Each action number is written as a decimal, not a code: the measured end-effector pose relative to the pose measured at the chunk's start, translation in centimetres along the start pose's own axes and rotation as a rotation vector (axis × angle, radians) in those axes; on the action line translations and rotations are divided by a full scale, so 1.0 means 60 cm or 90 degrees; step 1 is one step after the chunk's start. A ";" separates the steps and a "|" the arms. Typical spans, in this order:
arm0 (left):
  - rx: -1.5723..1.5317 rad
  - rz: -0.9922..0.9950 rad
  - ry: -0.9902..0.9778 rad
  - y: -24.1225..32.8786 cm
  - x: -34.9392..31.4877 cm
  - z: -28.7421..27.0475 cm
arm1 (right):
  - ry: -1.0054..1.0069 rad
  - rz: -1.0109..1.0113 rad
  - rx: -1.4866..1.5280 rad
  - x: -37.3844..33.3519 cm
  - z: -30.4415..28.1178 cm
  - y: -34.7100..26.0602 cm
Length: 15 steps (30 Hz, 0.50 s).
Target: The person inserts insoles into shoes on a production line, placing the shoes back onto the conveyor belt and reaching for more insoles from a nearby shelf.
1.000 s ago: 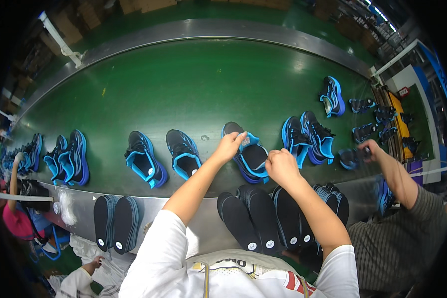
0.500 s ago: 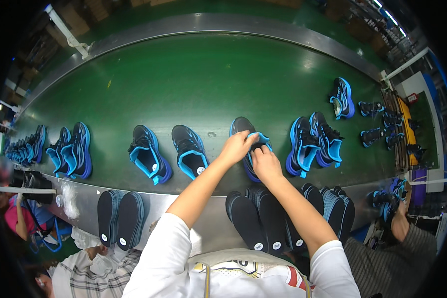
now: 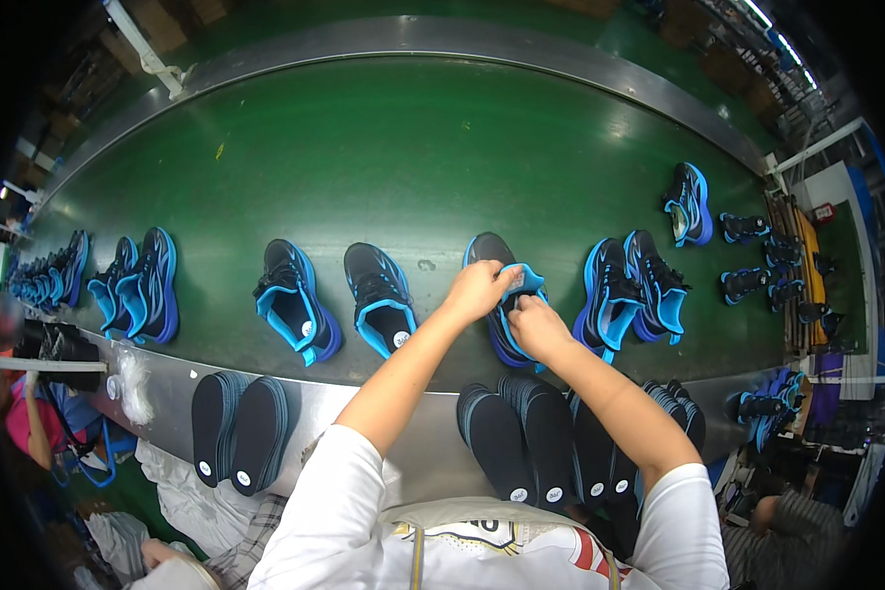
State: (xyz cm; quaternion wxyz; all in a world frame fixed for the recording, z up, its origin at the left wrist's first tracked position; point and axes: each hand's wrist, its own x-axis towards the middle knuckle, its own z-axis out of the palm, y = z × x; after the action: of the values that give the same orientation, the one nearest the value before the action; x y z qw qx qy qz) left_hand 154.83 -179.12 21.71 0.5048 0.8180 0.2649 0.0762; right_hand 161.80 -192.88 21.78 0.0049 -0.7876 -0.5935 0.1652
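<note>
A black and blue sneaker [image 3: 486, 248] lies on the green belt in front of me, toe pointing away. My left hand [image 3: 476, 291] pinches its light-blue tongue [image 3: 528, 277] and holds it up, so a patch on the inner side shows. Curled in the shoe's opening, the fingers of my right hand [image 3: 541, 330] are closed; what they grip there is hidden. Just left of my hands stands another sneaker [image 3: 372, 273] with a pale round sticker inside. A pair of matching sneakers [image 3: 649, 270] sits right beside my right hand.
Stacks of black insoles [image 3: 492, 442] with white round stickers lie on the metal ledge [image 3: 339, 403] nearest me, with another two stacks [image 3: 263, 433] further left. More sneakers [image 3: 147, 285] line the belt's left side. Co-workers sit at both sides; a sleeve [image 3: 792, 536] shows at right.
The tongue is now pulled further up, its inner patch in view. My right hand has moved slightly right and down at the shoe's opening. At right, the co-worker's arm has drawn back from the sneakers.
</note>
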 end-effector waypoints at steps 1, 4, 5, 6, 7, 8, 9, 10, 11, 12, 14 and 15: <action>-0.019 -0.003 -0.009 0.001 0.003 0.002 | 0.018 0.007 -0.003 0.005 0.010 0.007; -0.011 0.014 -0.004 -0.008 0.001 0.006 | 0.034 -0.014 -0.039 0.011 0.026 0.009; -0.019 0.005 -0.010 -0.011 0.001 0.006 | 0.001 -0.005 -0.062 0.016 0.017 0.003; -0.028 -0.004 -0.016 -0.014 0.002 0.005 | -0.032 0.004 -0.084 0.021 0.012 0.000; -0.036 -0.013 -0.023 -0.016 0.002 0.005 | -0.078 -0.011 -0.102 0.027 0.012 0.000; -0.033 -0.012 -0.026 -0.015 0.002 0.004 | -0.121 -0.024 -0.121 0.033 0.011 0.002; -0.029 -0.011 -0.029 -0.012 0.002 0.003 | -0.166 -0.038 -0.139 0.037 0.010 0.004; -0.026 -0.010 -0.032 -0.010 0.002 0.003 | -0.164 -0.043 -0.134 0.039 0.010 0.009; -0.032 -0.009 -0.031 -0.012 0.003 0.003 | -0.163 -0.050 -0.128 0.040 0.012 0.012; -0.037 -0.008 -0.030 -0.014 0.003 0.005 | -0.161 -0.056 -0.121 0.040 0.014 0.015; -0.054 -0.007 -0.018 -0.016 0.003 0.010 | -0.109 -0.088 -0.113 0.038 0.020 0.022; -0.064 -0.006 -0.007 -0.017 0.003 0.013 | -0.084 -0.103 -0.110 0.036 0.021 0.025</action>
State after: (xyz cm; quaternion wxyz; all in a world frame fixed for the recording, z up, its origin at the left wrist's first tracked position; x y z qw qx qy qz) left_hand 154.95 -179.31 20.44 0.5472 0.7906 0.2620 0.0827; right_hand 163.40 -191.56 19.71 -0.0888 -0.7220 -0.6663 0.1639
